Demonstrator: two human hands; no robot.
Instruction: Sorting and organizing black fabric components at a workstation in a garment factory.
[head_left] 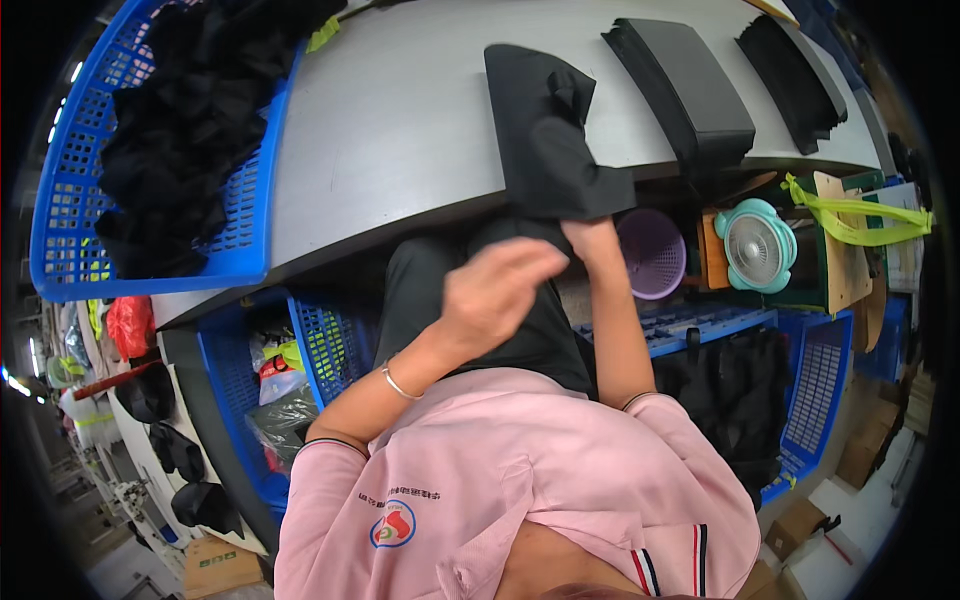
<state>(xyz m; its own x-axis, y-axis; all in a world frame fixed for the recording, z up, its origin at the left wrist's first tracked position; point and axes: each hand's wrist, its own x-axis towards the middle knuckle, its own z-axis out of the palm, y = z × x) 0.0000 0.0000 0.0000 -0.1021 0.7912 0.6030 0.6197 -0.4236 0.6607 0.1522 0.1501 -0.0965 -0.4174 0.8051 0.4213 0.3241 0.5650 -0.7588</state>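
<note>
A black fabric piece (535,150) lies on the grey table and hangs over its front edge, with a folded or bunched part on its upper right. At its lower edge my right hand (592,238) grips it; the fabric covers the fingertips. My left hand (505,295) is in the air above my lap, slightly blurred. Its fingers are stretched out, and nothing shows in it. To the right of the fabric piece lies a thick stack of black pieces (690,85), and a second black stack (793,80) is farther right.
A blue basket (272,190) heaped with black fabric (185,130) stands on the table's left. Below the table's right side are a purple bin (652,255), a teal fan (757,247) and a blue crate (808,390) with black items. Another blue crate (235,380) with bags sits by my left.
</note>
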